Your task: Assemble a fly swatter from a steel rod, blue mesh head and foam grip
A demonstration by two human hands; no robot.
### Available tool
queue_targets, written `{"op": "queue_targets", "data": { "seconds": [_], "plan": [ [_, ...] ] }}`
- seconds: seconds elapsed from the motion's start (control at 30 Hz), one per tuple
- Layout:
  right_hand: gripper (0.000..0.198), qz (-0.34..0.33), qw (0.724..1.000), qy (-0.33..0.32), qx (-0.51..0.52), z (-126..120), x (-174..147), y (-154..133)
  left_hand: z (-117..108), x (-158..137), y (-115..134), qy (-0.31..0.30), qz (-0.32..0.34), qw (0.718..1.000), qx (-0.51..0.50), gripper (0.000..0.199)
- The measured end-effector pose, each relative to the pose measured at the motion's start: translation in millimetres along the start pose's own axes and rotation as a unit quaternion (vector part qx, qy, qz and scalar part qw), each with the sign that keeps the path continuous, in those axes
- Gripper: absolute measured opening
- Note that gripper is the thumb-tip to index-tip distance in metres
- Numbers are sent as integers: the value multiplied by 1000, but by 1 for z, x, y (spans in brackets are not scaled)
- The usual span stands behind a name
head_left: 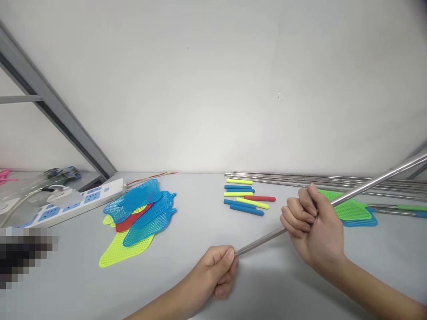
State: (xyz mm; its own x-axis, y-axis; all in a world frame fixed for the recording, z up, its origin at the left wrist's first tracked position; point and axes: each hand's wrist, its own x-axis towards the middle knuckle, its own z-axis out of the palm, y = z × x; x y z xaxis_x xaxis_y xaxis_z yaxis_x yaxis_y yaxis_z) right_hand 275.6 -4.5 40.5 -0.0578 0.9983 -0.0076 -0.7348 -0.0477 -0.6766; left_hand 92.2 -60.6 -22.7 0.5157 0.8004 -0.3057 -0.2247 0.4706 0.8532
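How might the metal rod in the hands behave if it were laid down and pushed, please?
The metal rod would likely stay stiff, as it looks nearly straight between the left hand and right hand. Its round, shiny surface suggests it could roll or slip.

Long, straight metal rod, silvery and shiny, thinner at lower left, thicker toward upper right; held slantwise above table, thicker end running out of view.

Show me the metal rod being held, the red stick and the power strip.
Metal rod (373,182): head view, on its thicker section.
Red stick (260,198): head view, middle of its length.
Power strip (81,202): head view, on its top face.
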Motion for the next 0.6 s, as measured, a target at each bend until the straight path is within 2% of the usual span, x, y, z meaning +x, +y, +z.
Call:
{"op": "queue_targets", "data": {
  "seconds": [0.17,0.6],
  "plan": [
    [39,5,1000,1,-15,1,2,-1,-2,1,-1,-2,1,1000,-12,35],
    [38,19,999,-16,-44,1,3,0,-1,4,1,39,-6,998,-58,31]
  ]
}}
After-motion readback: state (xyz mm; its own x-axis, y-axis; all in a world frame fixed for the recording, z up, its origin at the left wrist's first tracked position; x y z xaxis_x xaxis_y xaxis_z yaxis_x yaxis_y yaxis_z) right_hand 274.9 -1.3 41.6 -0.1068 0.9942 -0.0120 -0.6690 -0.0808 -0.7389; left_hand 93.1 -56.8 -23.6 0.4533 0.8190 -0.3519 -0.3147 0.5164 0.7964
